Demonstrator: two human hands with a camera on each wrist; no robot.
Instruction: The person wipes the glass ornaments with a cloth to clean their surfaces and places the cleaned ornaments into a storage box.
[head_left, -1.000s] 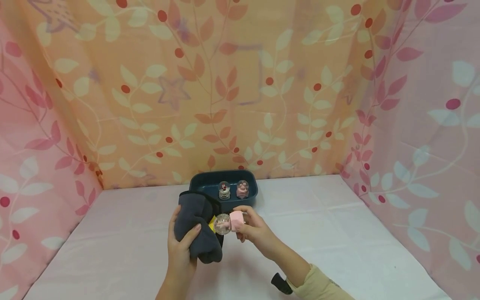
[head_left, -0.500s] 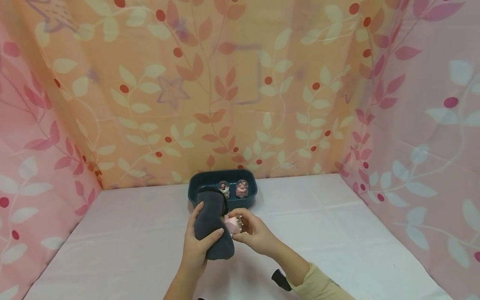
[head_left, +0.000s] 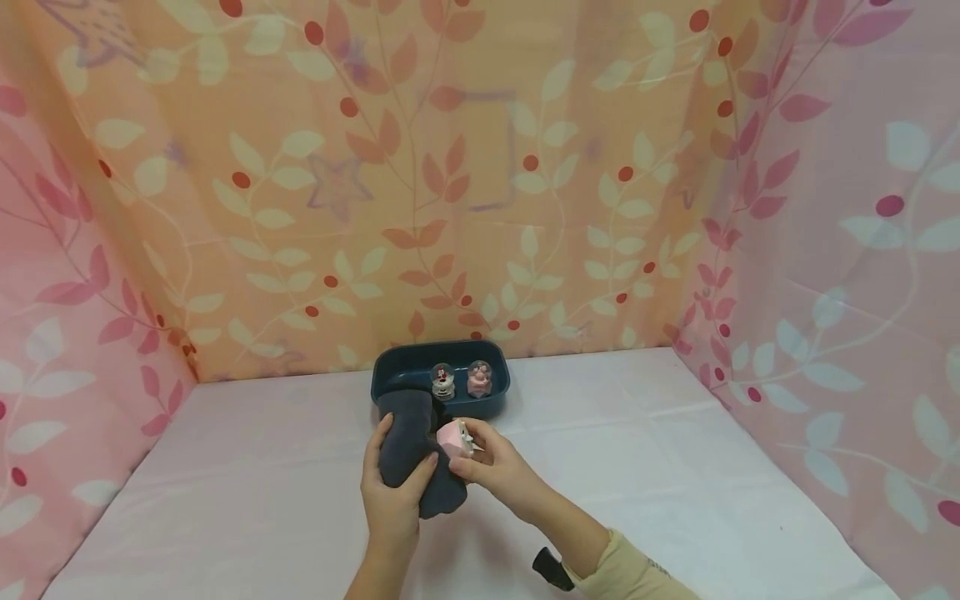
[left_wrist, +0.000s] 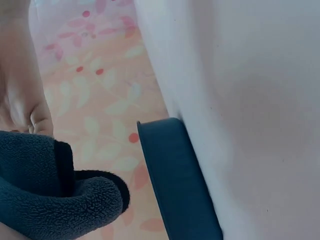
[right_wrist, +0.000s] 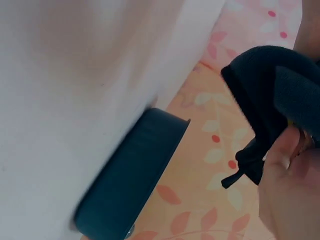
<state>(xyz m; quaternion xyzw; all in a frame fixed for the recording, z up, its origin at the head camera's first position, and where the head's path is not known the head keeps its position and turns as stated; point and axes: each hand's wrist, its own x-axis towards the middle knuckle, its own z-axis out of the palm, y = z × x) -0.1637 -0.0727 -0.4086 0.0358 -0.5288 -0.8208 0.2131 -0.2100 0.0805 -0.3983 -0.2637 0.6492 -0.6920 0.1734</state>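
My left hand (head_left: 392,504) grips a folded dark grey cloth (head_left: 405,433) with black edging, thumb across its front. From the right, my right hand (head_left: 502,473) holds a small snow globe by its pink base (head_left: 453,440); its clear dome is hidden by the cloth. In the right wrist view, the fingers (right_wrist: 285,145) of that hand reach into the cloth folds (right_wrist: 260,95), and a black loop dangles from the edging. The left wrist view has the fleecy cloth (left_wrist: 60,210) close up, with the right hand (left_wrist: 22,100) beyond it.
Behind the hands stands a dark blue tray (head_left: 487,408) on the white tabletop (head_left: 247,483). Inside it are a white-based snow globe (head_left: 442,383) and a pink one (head_left: 479,380). A small black object (head_left: 552,569) shows beside the right sleeve. Patterned curtains (head_left: 555,208) enclose the back and sides.
The snow globe's dome, visible beside the cloth a second ago, is now covered by it. My left hand and the cloth have shifted right, closer to my right hand.
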